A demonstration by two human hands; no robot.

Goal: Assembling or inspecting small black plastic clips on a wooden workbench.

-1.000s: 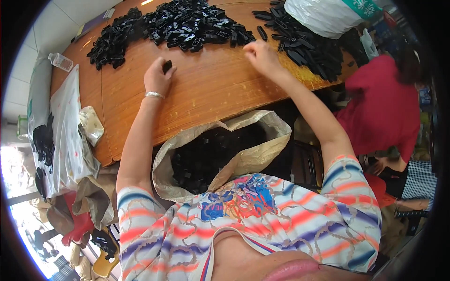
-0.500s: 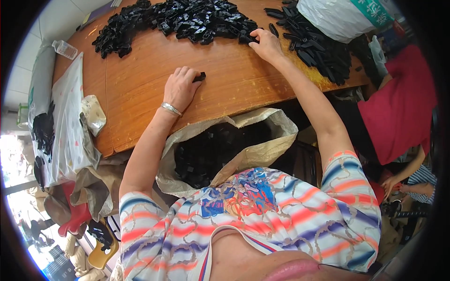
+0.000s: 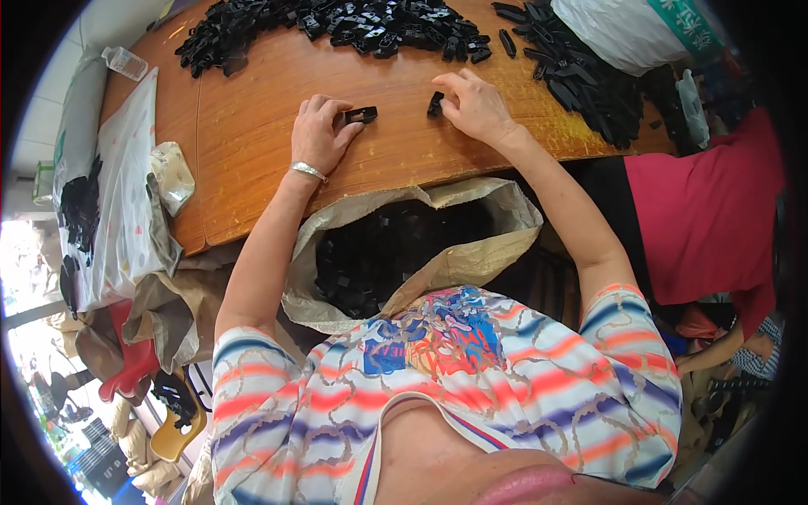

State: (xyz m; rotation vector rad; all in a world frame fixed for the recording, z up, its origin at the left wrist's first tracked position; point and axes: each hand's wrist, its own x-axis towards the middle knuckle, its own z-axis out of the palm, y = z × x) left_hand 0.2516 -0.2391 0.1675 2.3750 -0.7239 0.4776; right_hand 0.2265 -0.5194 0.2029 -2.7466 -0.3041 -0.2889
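Observation:
My left hand (image 3: 320,137) rests on the wooden table, its thumb and fingers closed on a small black plastic part (image 3: 363,114) with an opening in its side. To its right, a short way off, my right hand (image 3: 478,109) pinches another small black plastic part (image 3: 435,104) just over the tabletop. Beyond both hands lies a wide heap of similar glossy black pieces (image 3: 383,32). A second heap, of longer black pieces (image 3: 581,88), spreads at the right end of the table.
An open woven sack (image 3: 497,263) holding black parts stands between me and the table (image 3: 252,160). A white plastic bag (image 3: 602,38) sits at the far right, a clear bottle (image 3: 124,63) at the far left. At the right is a person in a red top (image 3: 707,227).
My right hand has come back from the heap toward my left hand, bringing a black part. The part in my left hand now sticks out more. The view has shifted slightly.

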